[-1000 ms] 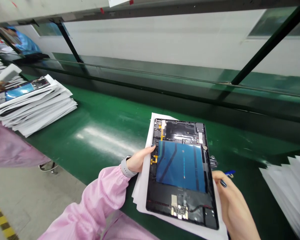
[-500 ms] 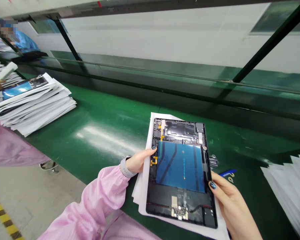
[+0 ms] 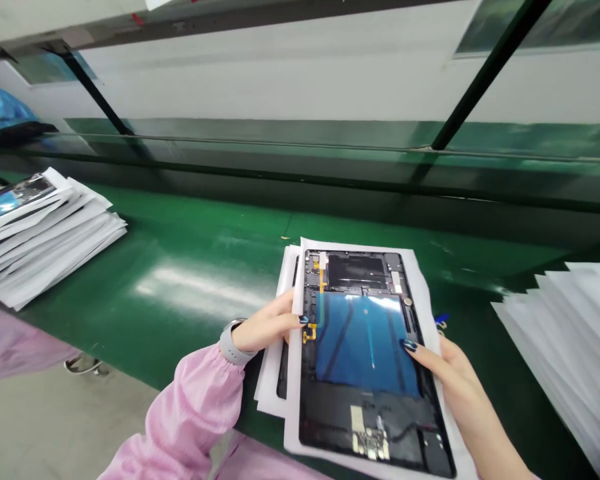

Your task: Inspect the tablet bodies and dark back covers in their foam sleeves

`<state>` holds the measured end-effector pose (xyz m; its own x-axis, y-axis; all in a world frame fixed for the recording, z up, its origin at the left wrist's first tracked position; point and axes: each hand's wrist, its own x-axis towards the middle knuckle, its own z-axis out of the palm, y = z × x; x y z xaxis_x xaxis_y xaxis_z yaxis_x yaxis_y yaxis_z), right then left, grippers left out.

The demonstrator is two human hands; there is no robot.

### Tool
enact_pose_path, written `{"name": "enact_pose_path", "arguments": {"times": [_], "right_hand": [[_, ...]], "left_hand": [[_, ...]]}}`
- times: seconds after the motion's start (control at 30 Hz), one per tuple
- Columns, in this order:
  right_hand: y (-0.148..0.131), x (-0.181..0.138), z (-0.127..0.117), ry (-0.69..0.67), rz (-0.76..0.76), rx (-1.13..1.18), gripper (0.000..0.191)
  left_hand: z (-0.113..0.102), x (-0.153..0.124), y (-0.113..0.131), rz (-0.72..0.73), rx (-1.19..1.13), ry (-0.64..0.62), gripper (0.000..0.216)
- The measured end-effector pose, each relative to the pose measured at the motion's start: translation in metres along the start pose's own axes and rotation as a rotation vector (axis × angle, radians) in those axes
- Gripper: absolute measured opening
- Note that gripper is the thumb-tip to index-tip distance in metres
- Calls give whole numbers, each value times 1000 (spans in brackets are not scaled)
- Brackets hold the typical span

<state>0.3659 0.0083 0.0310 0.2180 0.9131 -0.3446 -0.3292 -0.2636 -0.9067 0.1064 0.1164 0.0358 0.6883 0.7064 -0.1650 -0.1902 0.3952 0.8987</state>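
An opened tablet (image 3: 365, 340) with a blue battery, orange flex cables and bare circuit parts lies on a white sheet (image 3: 293, 427) in front of me. My left hand (image 3: 267, 327) grips its left side with the sheet, thumb on the frame. From the right, my right hand (image 3: 455, 373) holds the opposite edge, its thumb reaching over to the battery's border. Beneath them, offset to the left, shows the dark edge of another tablet (image 3: 282, 373) on its own white sheets (image 3: 269, 393). My fingers under the sheet are hidden.
A fanned stack of white sheets (image 3: 565, 340) stands at the right. On the left is a pile of sheets with tablets (image 3: 55, 233), beside a person's pink sleeve (image 3: 23, 340). A small blue object (image 3: 442, 320) lies behind my right hand on the green table (image 3: 200, 233).
My view has turned right. The upper tablet and its sheet have shifted rightward off those below, exposing another tablet's edge. My right thumb has moved farther over the battery. The neighbour's hand has left view.
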Motion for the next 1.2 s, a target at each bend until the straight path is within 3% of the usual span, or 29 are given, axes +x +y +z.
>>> {"name": "enact_pose_path", "arguments": {"times": [0.1, 0.2, 0.4, 0.6, 0.8, 1.0, 1.2], "right_hand": [[-4, -3, 1, 62, -144, -133, 29], [-8, -6, 4, 77, -220, -244, 30], [-11, -11, 8, 83, -195, -288, 32], [-10, -11, 10, 41, -184, -256, 29], [-7, -7, 9, 17, -187, -236, 31], [-7, -4, 7, 39, -133, -162, 33], [-11, 1, -5, 31, -75, -93, 32]], "left_hand": [[6, 0, 4, 120, 85, -41, 70], [12, -1, 4, 204, 114, -48, 72], [16, -1, 0, 214, 192, -5, 69], [18, -3, 4, 225, 333, 33, 85], [20, -4, 4, 229, 459, 62, 84], [12, -3, 0, 248, 254, -24, 80], [8, -5, 1, 213, 89, -73, 97]]}}
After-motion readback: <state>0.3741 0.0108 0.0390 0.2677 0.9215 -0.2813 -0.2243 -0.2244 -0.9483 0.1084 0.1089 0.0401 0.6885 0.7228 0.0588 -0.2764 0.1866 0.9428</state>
